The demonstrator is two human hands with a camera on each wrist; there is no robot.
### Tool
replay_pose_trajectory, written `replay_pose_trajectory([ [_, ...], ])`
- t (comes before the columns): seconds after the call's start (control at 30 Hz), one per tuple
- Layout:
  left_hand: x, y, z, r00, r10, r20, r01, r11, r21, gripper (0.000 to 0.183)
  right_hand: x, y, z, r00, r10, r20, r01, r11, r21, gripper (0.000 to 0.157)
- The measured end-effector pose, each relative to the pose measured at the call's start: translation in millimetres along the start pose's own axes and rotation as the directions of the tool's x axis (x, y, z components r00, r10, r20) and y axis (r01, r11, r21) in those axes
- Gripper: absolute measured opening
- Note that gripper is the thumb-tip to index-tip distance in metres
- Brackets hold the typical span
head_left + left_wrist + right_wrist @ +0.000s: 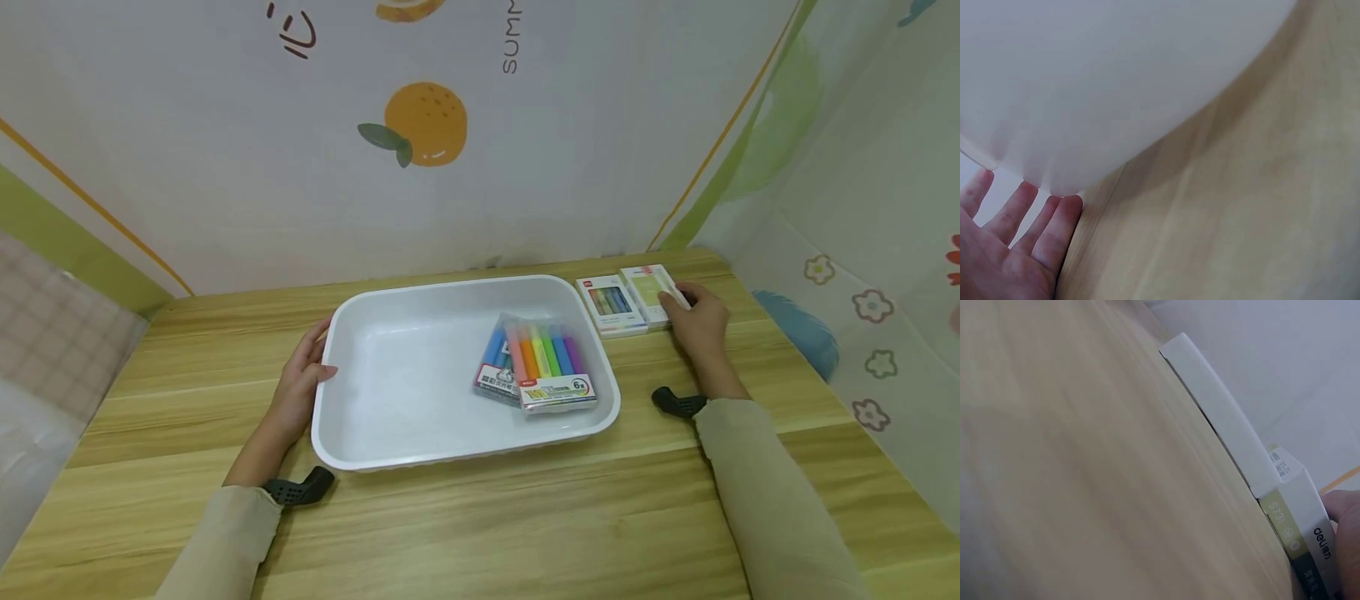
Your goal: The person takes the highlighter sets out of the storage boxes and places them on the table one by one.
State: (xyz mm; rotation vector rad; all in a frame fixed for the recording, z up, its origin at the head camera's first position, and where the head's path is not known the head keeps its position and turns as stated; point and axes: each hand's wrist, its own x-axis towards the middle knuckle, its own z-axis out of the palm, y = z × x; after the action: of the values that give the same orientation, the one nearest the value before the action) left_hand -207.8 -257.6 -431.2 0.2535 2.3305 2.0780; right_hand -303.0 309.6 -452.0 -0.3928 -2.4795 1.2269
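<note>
A white plastic tray [390, 333] sits mid-table, its rounded outer wall [1097, 81] filling much of the left wrist view. My left hand [298, 379] grips its left side, thumb over the rim and fingertips against the outside. At the back right, my right hand [701, 325] holds a slim white box [651, 292] with a pale green panel, thumb on top. Its side, printed "deli" [1322, 542], shows in the right wrist view. Alongside, a second white box [611, 307] has a window showing coloured sticks.
Inside the tray, toward the right, a clear pack of colourful markers [557, 358] overlaps another pack with blue markers [495, 367]. The wooden table [480, 525] meets a wall covering printed with fruit [426, 123] along its back edge.
</note>
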Motion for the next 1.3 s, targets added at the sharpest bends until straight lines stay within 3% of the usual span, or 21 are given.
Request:
replay_pose_trajectory([
  [0.5,-0.7,0.6,-0.8,1.000,0.011,0.007,-0.010,1.000,-0.008,0.069,-10.2,-11.3,20.7,0.996,-0.083,-0.021,0.083,0.997,0.002,0.048],
  [1.3,-0.7,1.6,0.4,1.000,0.018,0.009,-0.018,1.000,-0.019,0.069,-19.4,-19.5,31.6,0.997,-0.075,-0.012,0.075,0.997,0.020,0.051],
])
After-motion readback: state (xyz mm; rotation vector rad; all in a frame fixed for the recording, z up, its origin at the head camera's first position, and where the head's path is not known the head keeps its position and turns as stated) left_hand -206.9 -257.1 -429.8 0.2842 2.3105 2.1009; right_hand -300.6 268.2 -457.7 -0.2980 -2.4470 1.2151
